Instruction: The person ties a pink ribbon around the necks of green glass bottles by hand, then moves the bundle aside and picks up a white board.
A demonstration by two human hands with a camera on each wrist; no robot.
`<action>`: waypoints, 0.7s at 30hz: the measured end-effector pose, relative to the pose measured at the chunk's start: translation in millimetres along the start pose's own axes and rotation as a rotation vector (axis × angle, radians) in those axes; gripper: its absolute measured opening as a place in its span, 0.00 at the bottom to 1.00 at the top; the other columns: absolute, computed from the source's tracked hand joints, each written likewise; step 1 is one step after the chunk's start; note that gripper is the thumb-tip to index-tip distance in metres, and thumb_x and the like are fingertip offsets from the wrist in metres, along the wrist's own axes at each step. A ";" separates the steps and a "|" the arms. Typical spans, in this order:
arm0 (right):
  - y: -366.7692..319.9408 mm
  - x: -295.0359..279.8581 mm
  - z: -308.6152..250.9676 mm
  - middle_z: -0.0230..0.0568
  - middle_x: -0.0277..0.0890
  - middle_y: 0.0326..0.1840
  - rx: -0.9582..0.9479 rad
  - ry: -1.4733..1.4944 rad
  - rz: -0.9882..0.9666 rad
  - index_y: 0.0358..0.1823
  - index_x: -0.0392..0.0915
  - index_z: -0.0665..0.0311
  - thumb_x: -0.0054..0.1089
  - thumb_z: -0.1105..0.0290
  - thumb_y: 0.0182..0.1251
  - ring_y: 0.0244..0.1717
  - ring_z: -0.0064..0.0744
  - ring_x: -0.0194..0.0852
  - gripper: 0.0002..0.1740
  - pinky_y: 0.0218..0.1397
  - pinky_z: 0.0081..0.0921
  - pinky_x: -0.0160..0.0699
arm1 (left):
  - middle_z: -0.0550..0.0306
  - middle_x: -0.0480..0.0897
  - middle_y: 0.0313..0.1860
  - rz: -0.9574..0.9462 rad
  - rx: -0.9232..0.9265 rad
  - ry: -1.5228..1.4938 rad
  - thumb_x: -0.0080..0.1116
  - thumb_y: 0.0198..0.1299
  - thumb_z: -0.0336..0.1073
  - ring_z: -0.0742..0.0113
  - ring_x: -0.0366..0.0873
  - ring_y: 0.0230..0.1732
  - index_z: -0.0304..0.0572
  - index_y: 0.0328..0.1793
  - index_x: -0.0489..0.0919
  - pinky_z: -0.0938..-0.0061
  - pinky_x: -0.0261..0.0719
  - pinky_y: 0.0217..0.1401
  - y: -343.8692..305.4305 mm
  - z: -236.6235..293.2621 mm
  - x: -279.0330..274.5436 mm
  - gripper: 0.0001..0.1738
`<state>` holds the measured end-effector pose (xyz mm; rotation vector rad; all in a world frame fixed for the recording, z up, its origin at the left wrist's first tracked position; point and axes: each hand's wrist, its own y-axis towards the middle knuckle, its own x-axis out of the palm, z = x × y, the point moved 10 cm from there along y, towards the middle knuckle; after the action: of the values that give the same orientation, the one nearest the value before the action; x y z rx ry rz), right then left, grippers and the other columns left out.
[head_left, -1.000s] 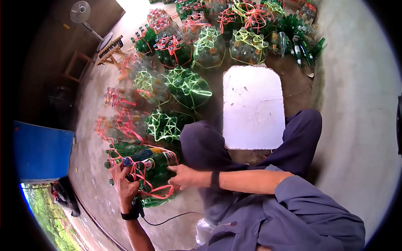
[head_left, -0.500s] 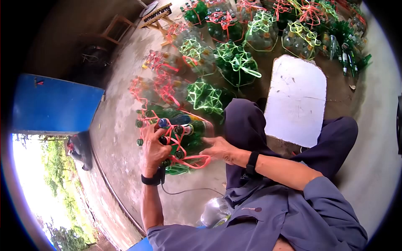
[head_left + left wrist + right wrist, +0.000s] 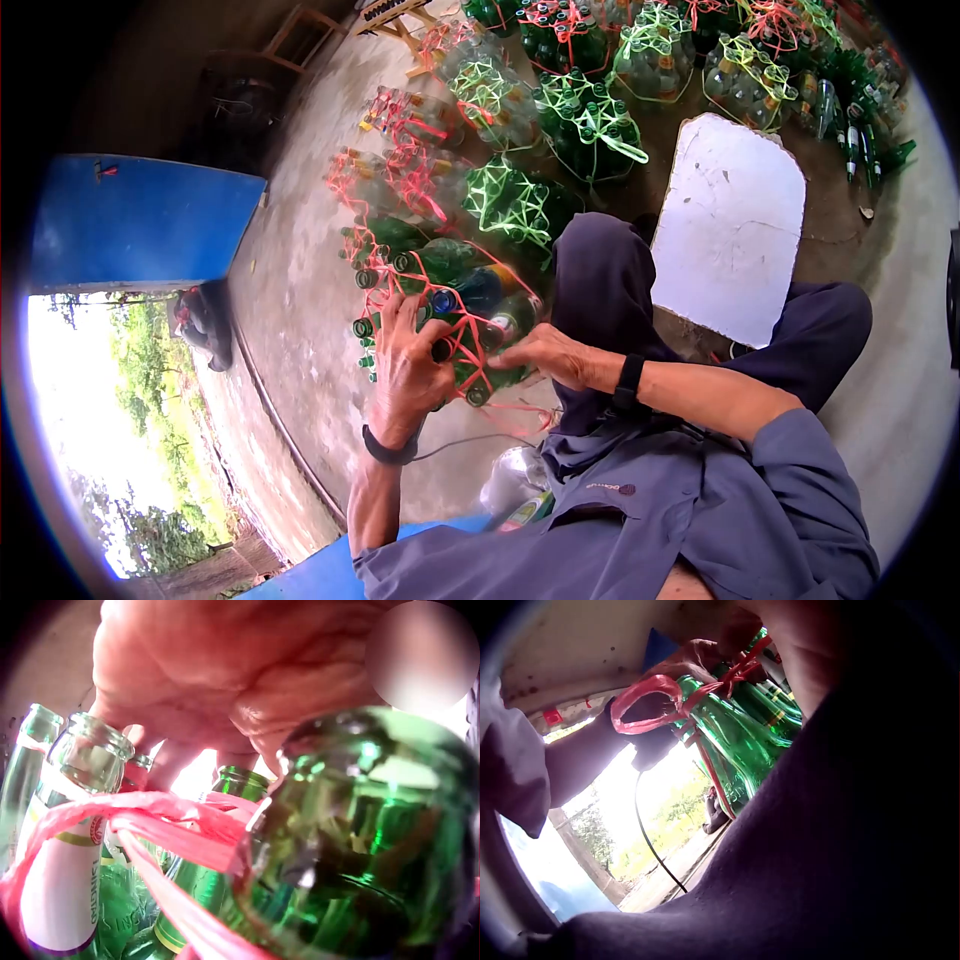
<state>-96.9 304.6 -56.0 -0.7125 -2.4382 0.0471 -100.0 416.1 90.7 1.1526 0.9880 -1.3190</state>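
Observation:
A bundle of mostly green glass bottles (image 3: 465,262), bound with pink plastic string (image 3: 465,325), leans on its side before the left knee, mouths toward the left. Over the necks on its near side, my left hand (image 3: 408,358) grips with bent fingers and thumb. The left wrist view shows its palm (image 3: 225,667) above the necks, a green bottle mouth (image 3: 360,825) close by and pink string across. My right hand (image 3: 555,355) touches the bundle's right side with extended fingers. A pink string loop (image 3: 646,705) sticks out in the right wrist view.
More tied bottle bundles (image 3: 590,125) crowd the floor ahead, with loose bottles (image 3: 860,140) lying by the right wall. A white slab (image 3: 735,220) lies between the knees. At left is a blue panel (image 3: 130,225); a clear plastic bag (image 3: 512,478) lies beside the body.
The head view has swung left, shifting the scene rightward. The bundle has turned so its mouths face the camera more. The right hand stays at its right side.

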 end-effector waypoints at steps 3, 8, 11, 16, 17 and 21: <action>-1.2 10.3 27.7 0.47 0.87 0.51 0.108 -0.288 -0.139 0.62 0.88 0.58 0.60 0.57 0.78 0.48 0.32 0.84 0.19 0.51 0.37 0.84 | 0.35 0.78 0.65 -0.032 0.023 -0.026 0.64 0.36 0.23 0.30 0.70 0.71 0.40 0.45 0.86 0.44 0.72 0.72 -9.6 9.3 -1.2 0.23; -20.8 17.3 6.9 0.42 0.86 0.55 0.230 -0.044 -0.125 0.62 0.87 0.65 0.67 0.44 0.70 0.61 0.33 0.82 0.32 0.67 0.37 0.83 | 0.35 0.78 0.63 0.026 0.001 -0.020 0.67 0.38 0.25 0.29 0.71 0.69 0.40 0.45 0.86 0.44 0.73 0.69 -28.0 19.7 -12.2 0.21; -31.9 22.7 3.2 0.44 0.86 0.51 0.297 -0.013 -0.142 0.57 0.88 0.69 0.69 0.42 0.68 0.57 0.31 0.82 0.35 0.64 0.34 0.84 | 0.34 0.78 0.63 0.025 -0.046 -0.018 0.67 0.38 0.26 0.29 0.71 0.69 0.39 0.45 0.86 0.43 0.73 0.70 -42.6 28.0 -21.5 0.21; -38.0 31.3 34.1 0.43 0.86 0.43 0.363 -0.051 -0.232 0.47 0.89 0.78 0.72 0.37 0.62 0.46 0.32 0.83 0.41 0.52 0.29 0.83 | 0.31 0.77 0.65 -0.007 -0.134 0.001 0.64 0.36 0.26 0.28 0.71 0.69 0.38 0.45 0.86 0.44 0.71 0.73 -71.3 33.9 -31.2 0.22; -40.7 36.8 33.4 0.43 0.87 0.42 0.366 -0.092 -0.286 0.47 0.89 0.79 0.71 0.36 0.62 0.46 0.32 0.83 0.42 0.52 0.29 0.83 | 0.31 0.77 0.65 -0.010 -0.139 -0.002 0.65 0.36 0.26 0.28 0.71 0.68 0.38 0.45 0.86 0.44 0.71 0.72 -77.5 35.0 -32.0 0.22; -46.2 54.1 38.8 0.47 0.86 0.43 0.443 -0.190 -0.430 0.50 0.86 0.81 0.70 0.34 0.63 0.47 0.34 0.84 0.45 0.52 0.29 0.82 | 0.34 0.77 0.63 -0.028 -0.185 -0.015 0.68 0.39 0.28 0.30 0.72 0.67 0.40 0.42 0.86 0.45 0.74 0.67 -102.2 34.9 -29.9 0.19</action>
<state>-177.4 297.1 -50.3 0.0150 -2.5765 0.4853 -206.1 396.1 120.6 0.9905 1.0943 -1.2286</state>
